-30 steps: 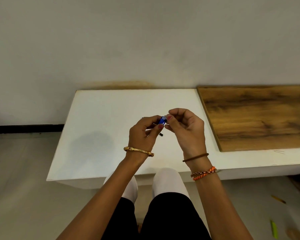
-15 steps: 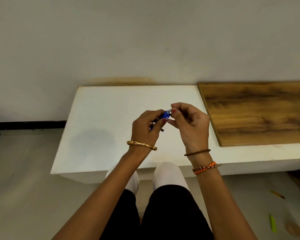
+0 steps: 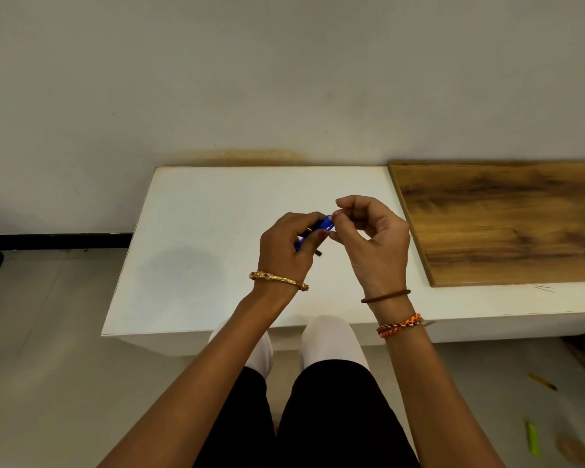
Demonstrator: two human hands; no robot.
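Observation:
A small blue pen-like object (image 3: 325,224) is held above the white table (image 3: 196,251). My left hand (image 3: 286,248) grips its body, fingers curled round it, and most of the object is hidden inside that grip. My right hand (image 3: 372,238) pinches its upper blue end between thumb and forefinger, the other fingers curled. A short dark tip (image 3: 318,253) sticks out below my left hand.
A brown wooden board (image 3: 507,221) lies on the table's right part. The wall stands right behind the table. My knees are under the front edge. A green marker (image 3: 533,443) and a yellow pencil (image 3: 542,382) lie on the floor at lower right.
Both hands have stayed together on the blue object and shifted slightly away from me over the table. The right hand's fingers have opened out a little from the blue end.

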